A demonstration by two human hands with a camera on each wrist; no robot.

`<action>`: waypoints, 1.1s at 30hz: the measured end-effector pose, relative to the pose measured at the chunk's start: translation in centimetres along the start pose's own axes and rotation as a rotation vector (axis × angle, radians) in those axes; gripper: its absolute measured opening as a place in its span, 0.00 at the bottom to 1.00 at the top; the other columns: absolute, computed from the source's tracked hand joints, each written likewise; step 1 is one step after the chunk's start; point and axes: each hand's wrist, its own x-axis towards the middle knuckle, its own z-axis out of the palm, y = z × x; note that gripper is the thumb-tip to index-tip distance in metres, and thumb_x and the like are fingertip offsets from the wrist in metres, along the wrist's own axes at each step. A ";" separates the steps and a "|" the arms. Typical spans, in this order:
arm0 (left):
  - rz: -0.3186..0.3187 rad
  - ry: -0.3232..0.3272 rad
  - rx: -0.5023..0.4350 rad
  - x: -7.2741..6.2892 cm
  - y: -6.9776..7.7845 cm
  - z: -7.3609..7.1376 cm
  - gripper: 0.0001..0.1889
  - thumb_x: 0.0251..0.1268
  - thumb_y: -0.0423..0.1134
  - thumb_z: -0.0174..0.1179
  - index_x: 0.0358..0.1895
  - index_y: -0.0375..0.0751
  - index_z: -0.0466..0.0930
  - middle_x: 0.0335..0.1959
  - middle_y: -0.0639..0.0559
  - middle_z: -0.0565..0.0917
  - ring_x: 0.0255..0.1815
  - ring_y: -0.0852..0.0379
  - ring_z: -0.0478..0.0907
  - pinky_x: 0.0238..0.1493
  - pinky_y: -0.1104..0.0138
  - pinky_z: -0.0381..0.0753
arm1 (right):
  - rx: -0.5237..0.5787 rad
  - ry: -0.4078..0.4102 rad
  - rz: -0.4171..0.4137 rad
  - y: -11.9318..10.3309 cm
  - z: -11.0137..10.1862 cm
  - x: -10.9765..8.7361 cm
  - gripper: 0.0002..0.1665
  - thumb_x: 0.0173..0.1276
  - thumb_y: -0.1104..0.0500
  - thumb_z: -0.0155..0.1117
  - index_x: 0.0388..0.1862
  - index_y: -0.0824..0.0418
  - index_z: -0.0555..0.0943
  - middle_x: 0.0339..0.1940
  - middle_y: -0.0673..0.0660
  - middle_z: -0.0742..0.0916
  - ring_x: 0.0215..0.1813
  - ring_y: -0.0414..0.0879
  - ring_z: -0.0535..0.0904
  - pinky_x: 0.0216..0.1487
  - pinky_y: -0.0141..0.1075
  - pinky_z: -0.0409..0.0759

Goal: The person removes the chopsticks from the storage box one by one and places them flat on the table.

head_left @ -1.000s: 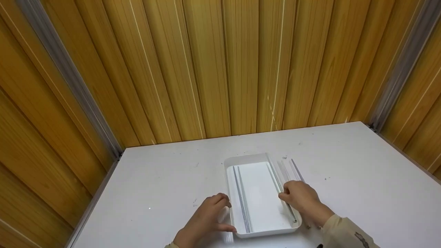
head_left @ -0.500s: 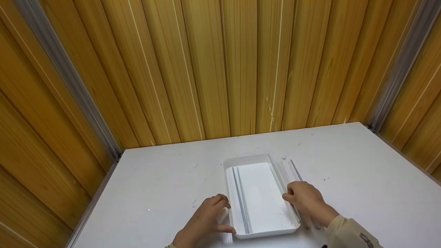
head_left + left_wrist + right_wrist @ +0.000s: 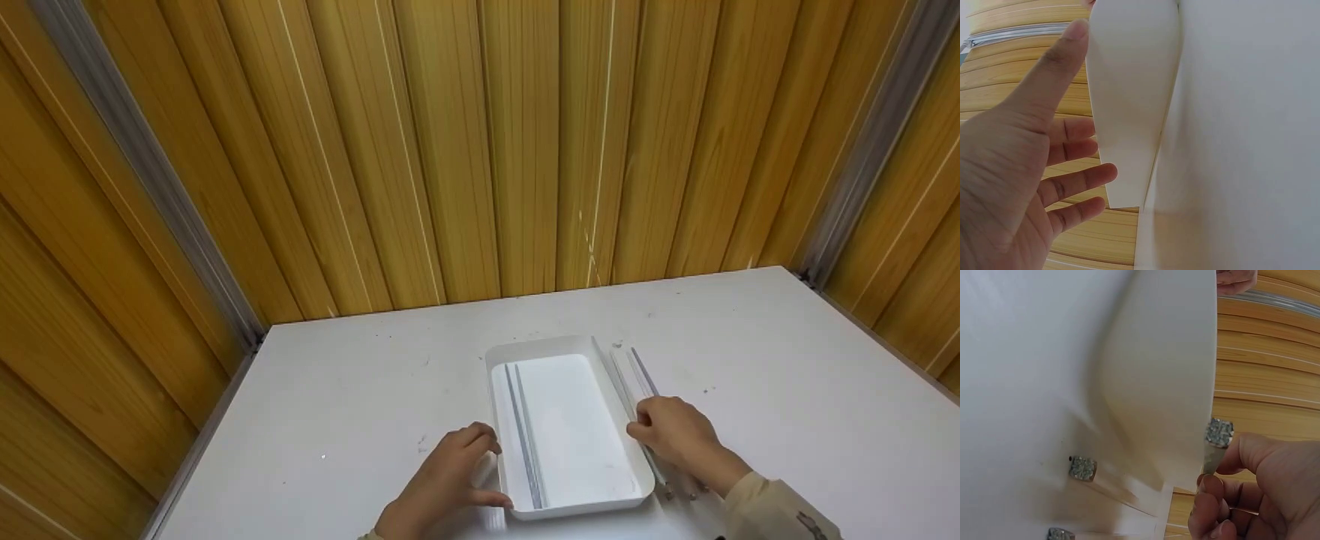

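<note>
A white rectangular tray (image 3: 585,511) stands on the table, with two thin grey chopsticks (image 3: 526,442) lying lengthwise along its left side. My left hand (image 3: 448,471) rests at the tray's left wall, thumb near the front corner. In the left wrist view its fingers are spread and fairly straight against the wall (image 3: 1129,112). Just outside the right wall, my right hand (image 3: 679,435) pinches a chopstick. The right wrist view shows that chopstick's square glittery end (image 3: 1220,432) beside the tray rim, between thumb and fingers.
More chopsticks (image 3: 645,372) lie on the table right of the tray, partly under my right hand; two glittery ends show there, one nearer (image 3: 1082,468). Wood-patterned panels (image 3: 525,150) enclose the back and sides of the white table (image 3: 360,397).
My right hand has moved right with the chopstick, from inside the tray's right edge over the wall to outside it. My left hand has stayed at the left wall.
</note>
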 end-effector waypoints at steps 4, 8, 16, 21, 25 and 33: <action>-0.006 -0.006 0.002 0.0 0.0 0.0 0.30 0.43 0.64 0.68 0.41 0.43 0.77 0.47 0.53 0.79 0.45 0.57 0.77 0.50 0.67 0.81 | -0.002 -0.004 0.024 0.5 0.0 0.0 0.14 0.60 0.56 0.60 0.16 0.56 0.70 0.15 0.49 0.73 0.20 0.41 0.67 0.20 0.30 0.61; -0.017 -0.015 -0.002 0.0 0.0 0.0 0.30 0.43 0.64 0.67 0.41 0.43 0.77 0.47 0.53 0.79 0.46 0.57 0.77 0.50 0.67 0.81 | -0.002 -0.009 0.048 1.1 0.1 0.1 0.15 0.60 0.55 0.61 0.17 0.56 0.71 0.15 0.49 0.73 0.20 0.41 0.68 0.20 0.30 0.63; -0.023 -0.023 -0.008 0.0 0.0 0.0 0.30 0.43 0.63 0.68 0.41 0.43 0.77 0.47 0.53 0.79 0.46 0.57 0.77 0.50 0.66 0.81 | 0.004 0.005 0.025 1.9 0.1 -0.1 0.15 0.61 0.57 0.61 0.17 0.57 0.70 0.15 0.49 0.72 0.20 0.41 0.67 0.20 0.30 0.62; -0.023 -0.012 -0.008 -0.1 -0.1 0.1 0.30 0.42 0.63 0.68 0.42 0.44 0.77 0.48 0.53 0.79 0.46 0.57 0.77 0.50 0.66 0.81 | -0.011 0.003 0.043 2.4 0.2 -0.2 0.15 0.61 0.57 0.61 0.17 0.57 0.70 0.15 0.49 0.73 0.20 0.41 0.68 0.20 0.30 0.63; -0.016 -0.004 -0.012 -0.1 -0.1 0.1 0.30 0.42 0.63 0.68 0.42 0.44 0.76 0.47 0.53 0.79 0.46 0.57 0.77 0.50 0.66 0.81 | -0.017 -0.008 0.050 2.9 0.2 -0.2 0.14 0.61 0.57 0.61 0.18 0.57 0.71 0.16 0.50 0.74 0.20 0.42 0.69 0.21 0.30 0.65; -0.012 -0.018 -0.012 0.0 -0.1 0.1 0.30 0.42 0.63 0.69 0.40 0.43 0.77 0.46 0.53 0.79 0.45 0.57 0.77 0.49 0.67 0.81 | -0.009 -0.002 0.047 3.8 0.2 -0.3 0.15 0.61 0.57 0.60 0.17 0.56 0.69 0.16 0.49 0.72 0.21 0.42 0.68 0.21 0.31 0.62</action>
